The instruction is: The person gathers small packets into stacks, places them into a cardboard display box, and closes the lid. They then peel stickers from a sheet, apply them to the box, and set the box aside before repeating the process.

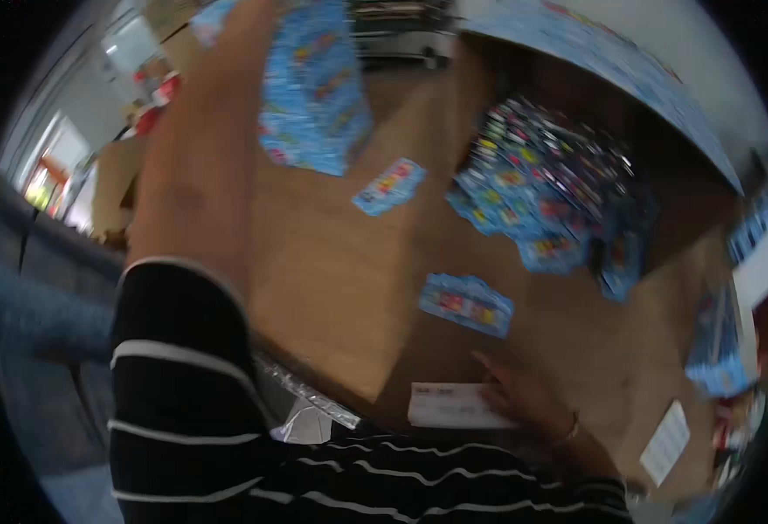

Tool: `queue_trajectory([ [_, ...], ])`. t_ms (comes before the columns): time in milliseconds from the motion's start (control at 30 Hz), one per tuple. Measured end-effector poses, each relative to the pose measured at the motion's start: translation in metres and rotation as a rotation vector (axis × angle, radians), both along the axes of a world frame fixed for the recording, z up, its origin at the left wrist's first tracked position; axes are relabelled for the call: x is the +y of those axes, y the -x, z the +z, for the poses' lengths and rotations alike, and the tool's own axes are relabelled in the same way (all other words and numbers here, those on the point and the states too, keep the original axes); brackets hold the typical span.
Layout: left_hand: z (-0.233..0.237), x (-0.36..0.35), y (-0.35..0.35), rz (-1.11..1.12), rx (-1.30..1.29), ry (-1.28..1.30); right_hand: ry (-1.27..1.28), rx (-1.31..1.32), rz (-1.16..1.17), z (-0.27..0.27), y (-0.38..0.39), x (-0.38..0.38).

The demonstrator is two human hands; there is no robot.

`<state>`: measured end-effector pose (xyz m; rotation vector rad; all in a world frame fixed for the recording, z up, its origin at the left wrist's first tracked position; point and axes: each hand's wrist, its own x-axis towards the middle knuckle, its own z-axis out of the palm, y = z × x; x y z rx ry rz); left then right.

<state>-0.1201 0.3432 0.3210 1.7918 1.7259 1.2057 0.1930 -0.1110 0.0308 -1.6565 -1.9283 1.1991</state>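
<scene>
My right hand (528, 397) is over the right end of a white printed paper slip (449, 406) near the table's front edge. One finger stretches out past the slip, and the other fingers are blurred. Just beyond that fingertip lies a flat blue packet (467, 304) with red and yellow print. A second small blue packet (390, 186) lies farther back. My left arm (196, 166), in a black sleeve with white stripes, reaches up past the top edge, so the left hand is out of sight. Beside that arm stands a blue printed box (314, 96).
An open carton (690, 131) at the back right has a heap of shiny blue packets (550, 183) spilling from its mouth. On the right are a white paper (665, 443) and a blue pack (718, 349). The brown tabletop (332, 271) ends close to my body.
</scene>
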Motion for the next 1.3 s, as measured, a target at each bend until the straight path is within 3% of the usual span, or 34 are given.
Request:
queue_trajectory([
  [33, -0.023, -0.008, -0.079, -0.106, 0.055, 0.025, -0.042, -0.025, -0.006, -0.006, -0.004, -0.002],
  [67, -0.020, -0.040, -0.108, -0.088, -0.615, 0.144, -0.182, -0.062, -0.020, -0.012, -0.009, -0.009],
  [100, -0.020, 0.012, -0.082, -0.198, -0.606, 0.284, -0.319, -0.108, -0.021, -0.021, -0.013, -0.017],
  [133, -0.019, -0.053, -0.113, -0.220, -0.747, 0.196, -0.270, -0.088, -0.088, -0.032, -0.021, -0.024],
  [167, -0.017, -0.030, -0.102, -0.037, -0.610, 0.248, -0.226, -0.063, -0.139, -0.037, -0.034, -0.033],
  [200, -0.024, -0.104, -0.171, -0.107, -0.601, 0.297, -0.223, -0.122, -0.209, -0.032, -0.052, -0.046],
  [300, -0.038, -0.255, -0.219, -0.285, -0.495, 0.346, -0.301, -0.232, -0.537, -0.030, -0.116, -0.088],
  [433, -0.054, -0.325, -0.222, -0.405, -0.397, 0.298, -0.231, -0.408, -1.197, -0.021, -0.221, -0.155],
  [467, -0.060, -0.335, -0.225, -0.422, -0.367, 0.284, -0.191, -0.598, -1.164, -0.022, -0.249, -0.173],
  [500, -0.069, -0.248, -0.197, -0.438, -0.335, 0.268, -0.150, -0.783, -1.122, -0.025, -0.271, -0.188],
  [533, -0.074, -0.331, -0.213, -0.448, -0.308, 0.248, -0.222, -0.805, -1.237, -0.016, -0.280, -0.195],
  [567, -0.085, -0.296, -0.185, -0.458, -0.281, 0.223, -0.299, -0.822, -1.351, 0.001, -0.287, -0.196],
  [633, -0.103, -0.237, -0.144, -0.482, -0.224, 0.172, -0.763, -0.825, -1.575, 0.045, -0.305, -0.183],
  [700, -0.121, -0.179, -0.092, -0.497, -0.161, 0.127, -1.127, -1.200, -1.332, 0.055, -0.356, -0.169],
  [733, -0.131, -0.135, -0.053, -0.502, -0.136, 0.098, -1.141, -1.194, -1.331, 0.059, -0.373, -0.164],
  [767, -0.139, -0.107, -0.025, -0.506, -0.112, 0.068, -0.619, -1.178, -1.345, 0.062, -0.388, -0.159],
  [800, -0.146, -0.129, -0.028, -0.507, -0.092, 0.035, -0.114, -1.122, -1.305, 0.064, -0.399, -0.155],
  [833, -0.154, -0.102, 0.005, -0.507, -0.070, 0.006, -0.268, -1.172, -1.351, 0.061, -0.405, -0.154],
  [967, -0.168, -0.190, -0.042, -0.473, 0.089, -0.162, -0.445, -1.141, -1.559, 0.110, -0.365, -0.143],
  [1033, -0.183, -0.210, -0.047, -0.632, 0.201, -0.219, -0.611, -1.324, -1.669, 0.133, -0.335, -0.143],
  [1167, -0.202, -0.268, -0.073, -0.872, -0.079, -0.023, -0.997, -1.589, -1.581, 0.184, -0.235, -0.143],
  [1233, -0.191, -0.307, -0.083, -0.948, -0.304, 0.186, -1.165, -1.497, -1.508, 0.201, -0.168, -0.131],
  [1300, -0.188, -0.337, -0.093, -1.059, -0.463, 0.112, -1.660, -0.984, -1.091, 0.204, -0.094, -0.089],
])
